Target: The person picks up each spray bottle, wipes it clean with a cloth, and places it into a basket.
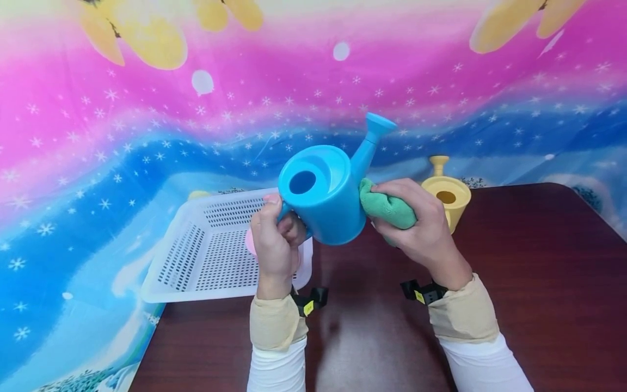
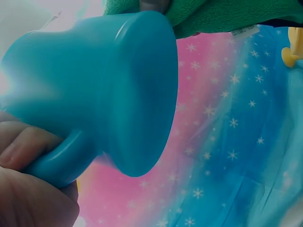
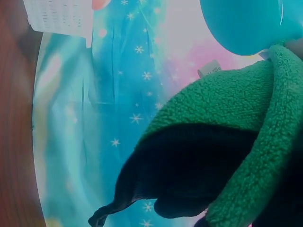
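A blue watering can [image 1: 325, 201] is held up above the table, tilted, its spout pointing up and to the right. My left hand [image 1: 276, 239] grips it by its curved handle [image 2: 71, 158], fingers wrapped around. Bunched in my right hand [image 1: 416, 218] is a green cloth [image 1: 389, 207], pressed against the can's right side below the spout. In the left wrist view the cloth [image 2: 213, 16] lies along the can's wall near its base. The right wrist view shows the cloth [image 3: 213, 99] hanging in folds, with a small white tag.
A white perforated basket [image 1: 171, 283] stands on the dark wooden table [image 1: 539, 272] at left, with something pink [image 1: 251, 242] partly hidden behind my left hand. A yellow watering can [image 1: 455, 204] stands at the back right. A patterned curtain [image 1: 294, 81] hangs behind.
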### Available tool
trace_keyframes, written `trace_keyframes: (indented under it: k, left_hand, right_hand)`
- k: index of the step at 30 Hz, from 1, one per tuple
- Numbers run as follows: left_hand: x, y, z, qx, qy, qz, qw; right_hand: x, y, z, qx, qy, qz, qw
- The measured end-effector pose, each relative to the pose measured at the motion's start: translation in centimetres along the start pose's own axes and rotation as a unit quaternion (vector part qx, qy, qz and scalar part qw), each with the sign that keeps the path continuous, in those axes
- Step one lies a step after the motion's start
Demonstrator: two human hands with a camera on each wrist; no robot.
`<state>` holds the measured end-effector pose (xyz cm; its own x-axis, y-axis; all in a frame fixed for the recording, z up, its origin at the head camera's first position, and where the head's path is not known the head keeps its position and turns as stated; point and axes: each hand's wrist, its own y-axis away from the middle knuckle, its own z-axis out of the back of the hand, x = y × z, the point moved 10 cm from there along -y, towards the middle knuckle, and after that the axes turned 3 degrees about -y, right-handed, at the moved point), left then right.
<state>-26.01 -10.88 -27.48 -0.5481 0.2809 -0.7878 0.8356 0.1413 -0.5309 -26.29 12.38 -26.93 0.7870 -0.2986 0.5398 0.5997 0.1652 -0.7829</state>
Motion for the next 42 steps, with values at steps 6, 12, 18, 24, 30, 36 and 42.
trace_keyframes:
  k: [6, 12, 18, 24, 30, 36, 42]
  left_hand:
    - [0.2, 0.1, -0.5, 0.023, 0.002, 0.009, 0.9997]
    - [0.5, 0.3, -0.9, 0.043, -0.017, 0.018, 0.9988]
    - [0.8, 0.5, -1.3, 0.064, -0.031, 0.027, 0.9971]
    - [0.8, 0.5, -1.8, 0.087, -0.031, 0.022, 0.9955]
    - [0.5, 0.5, -2.3, 0.091, -0.039, 0.009, 0.995]
    - [0.6, 0.4, -2.7, 0.086, -0.054, 0.006, 0.9948]
    - [0.5, 0.6, -2.7, 0.085, -0.079, 0.004, 0.9933]
  right_hand:
    - [0.0, 0.0, 0.5, -0.019, 0.011, 0.003, 0.9997]
    - [0.0, 0.0, 1.6, -0.064, 0.013, 0.001, 0.9979]
    - [-0.1, 0.0, 2.8, -0.115, 0.005, 0.0, 0.9934]
    - [-0.4, 0.2, 4.1, -0.168, 0.007, -0.002, 0.9858]
    - [-0.3, 0.5, 5.0, -0.221, 0.016, -0.005, 0.9751]
    - [-0.3, 0.8, 5.7, -0.275, 0.001, -0.007, 0.9613]
    - [-0.5, 0.7, 5.5, -0.253, -0.002, -0.022, 0.9673]
